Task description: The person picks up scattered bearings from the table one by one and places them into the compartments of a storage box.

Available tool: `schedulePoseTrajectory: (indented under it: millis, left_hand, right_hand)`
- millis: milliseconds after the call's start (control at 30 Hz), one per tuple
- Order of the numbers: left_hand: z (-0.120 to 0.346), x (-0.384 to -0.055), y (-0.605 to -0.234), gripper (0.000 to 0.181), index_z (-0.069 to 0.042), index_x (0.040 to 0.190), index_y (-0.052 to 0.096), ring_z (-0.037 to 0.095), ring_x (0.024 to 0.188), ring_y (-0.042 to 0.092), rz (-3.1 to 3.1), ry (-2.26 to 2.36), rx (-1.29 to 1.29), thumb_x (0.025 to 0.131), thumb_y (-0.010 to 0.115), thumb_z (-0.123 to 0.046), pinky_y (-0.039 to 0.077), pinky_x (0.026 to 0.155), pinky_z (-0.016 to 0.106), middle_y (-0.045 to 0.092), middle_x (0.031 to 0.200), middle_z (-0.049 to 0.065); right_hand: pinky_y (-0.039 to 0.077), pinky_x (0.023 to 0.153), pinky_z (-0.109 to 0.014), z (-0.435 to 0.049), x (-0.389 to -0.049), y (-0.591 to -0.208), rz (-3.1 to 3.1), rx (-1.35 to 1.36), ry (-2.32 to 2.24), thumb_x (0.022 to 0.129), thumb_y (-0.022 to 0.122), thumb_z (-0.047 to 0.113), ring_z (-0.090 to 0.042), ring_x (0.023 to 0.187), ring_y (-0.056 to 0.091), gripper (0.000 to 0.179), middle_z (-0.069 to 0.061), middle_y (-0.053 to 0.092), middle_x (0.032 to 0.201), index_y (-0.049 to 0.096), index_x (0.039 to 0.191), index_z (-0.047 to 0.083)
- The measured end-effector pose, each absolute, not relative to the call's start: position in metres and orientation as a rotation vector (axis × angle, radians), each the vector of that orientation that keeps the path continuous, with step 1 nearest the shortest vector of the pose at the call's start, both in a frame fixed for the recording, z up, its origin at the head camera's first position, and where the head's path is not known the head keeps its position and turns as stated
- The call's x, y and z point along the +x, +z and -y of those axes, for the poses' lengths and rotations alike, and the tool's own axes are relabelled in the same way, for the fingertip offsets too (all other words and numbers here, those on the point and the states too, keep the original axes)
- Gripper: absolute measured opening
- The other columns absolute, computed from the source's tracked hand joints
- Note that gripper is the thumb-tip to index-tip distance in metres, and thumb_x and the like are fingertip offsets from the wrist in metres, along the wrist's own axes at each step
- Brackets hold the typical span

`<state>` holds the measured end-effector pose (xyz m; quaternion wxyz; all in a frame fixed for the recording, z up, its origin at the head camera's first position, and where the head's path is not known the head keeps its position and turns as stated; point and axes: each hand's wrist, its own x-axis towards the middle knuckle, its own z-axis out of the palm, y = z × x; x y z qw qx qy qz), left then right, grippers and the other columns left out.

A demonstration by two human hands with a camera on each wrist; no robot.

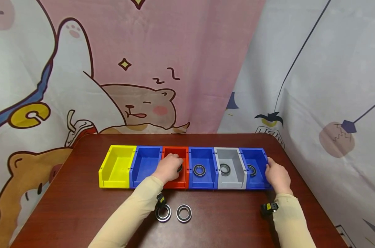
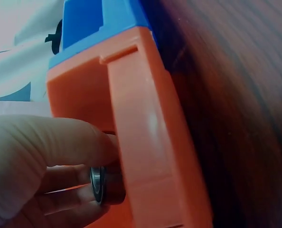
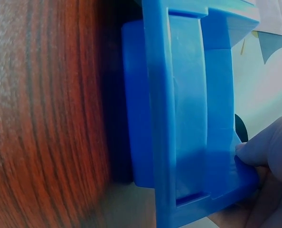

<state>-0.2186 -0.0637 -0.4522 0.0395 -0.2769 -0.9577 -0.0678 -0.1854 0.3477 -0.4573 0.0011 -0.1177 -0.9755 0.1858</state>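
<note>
My left hand (image 1: 169,168) reaches down into the red bin (image 1: 176,150). In the left wrist view its thumb and fingers pinch a ball bearing (image 2: 98,185) just behind the bin's front lip; part of the ring is hidden. At the right end of the row, my right hand (image 1: 278,175) grips the side wall of the end blue bin (image 1: 252,152). The right wrist view has the thumb over the wall's edge and the fingers outside it. A bearing (image 1: 251,170) lies inside that bin.
Left of the red bin stand a yellow bin (image 1: 117,165) and a blue bin (image 1: 147,165). Another blue bin (image 1: 201,156) and a grey bin (image 1: 228,156) each hold one bearing. On the table (image 1: 224,220), one bearing (image 1: 184,213) lies beside another bearing (image 1: 163,213) under the left wrist.
</note>
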Motion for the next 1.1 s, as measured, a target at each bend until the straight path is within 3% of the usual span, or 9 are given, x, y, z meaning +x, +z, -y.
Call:
schedulePoseTrajectory:
  millis: [267,767,1100]
  left_hand:
    - [0.057,-0.224,-0.462,0.016,-0.012,0.09,0.073,0.024,0.08,0.058,2.997,-0.129,-0.839,0.076,0.08,-0.007,0.055,0.072,0.038,0.065,0.084,0.006]
    - [0.054,-0.225,-0.471,0.011,-0.015,0.088,0.075,0.025,0.076,0.059,2.988,0.035,-0.805,0.08,0.077,-0.009,0.056,0.064,0.04,0.066,0.082,0.006]
    - [0.059,-0.217,-0.456,0.018,-0.014,0.095,0.075,0.022,0.078,0.06,2.89,-0.024,-0.857,0.077,0.079,-0.016,0.055,0.061,0.036,0.063,0.085,0.005]
  right_hand:
    - [0.047,0.083,-0.066,-0.348,-0.185,-0.457,3.06,-0.37,0.571,0.103,0.043,0.012,-0.057,0.11,0.053,0.05,-0.039,0.047,0.133,0.034,0.147,-0.007]
    - [0.048,0.081,-0.066,-0.346,-0.185,-0.458,3.055,-0.343,0.555,0.102,0.043,0.012,-0.057,0.109,0.054,0.049,-0.04,0.048,0.131,0.035,0.146,-0.008]
    - [0.048,0.08,-0.065,-0.346,-0.184,-0.458,3.043,-0.336,0.552,0.102,0.044,0.012,-0.057,0.106,0.055,0.048,-0.04,0.049,0.129,0.036,0.145,-0.008]
